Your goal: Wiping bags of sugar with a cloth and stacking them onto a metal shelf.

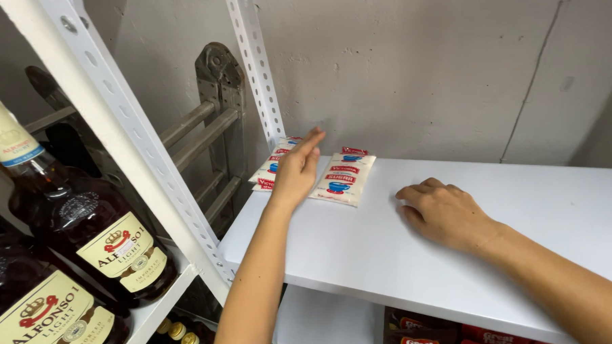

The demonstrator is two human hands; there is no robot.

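Two flat white packets with red and blue print lie side by side at the back left of a white shelf point(363, 244). My left hand point(297, 169) reaches up over the shelf's left edge, fingers extended, resting between the left packet point(271, 170) and the right packet point(345, 177); it grips nothing. My right hand point(443, 211) rests on the shelf to the right of the packets, fingers curled under, empty.
White perforated shelf posts point(125, 131) stand at left and at the back point(256, 65). Dark liquor bottles point(84, 220) with cream labels fill the neighbouring shelf at left. A metal ladder point(209, 128) leans on the grey wall. Brown and red packages point(420, 334) sit on the shelf below.
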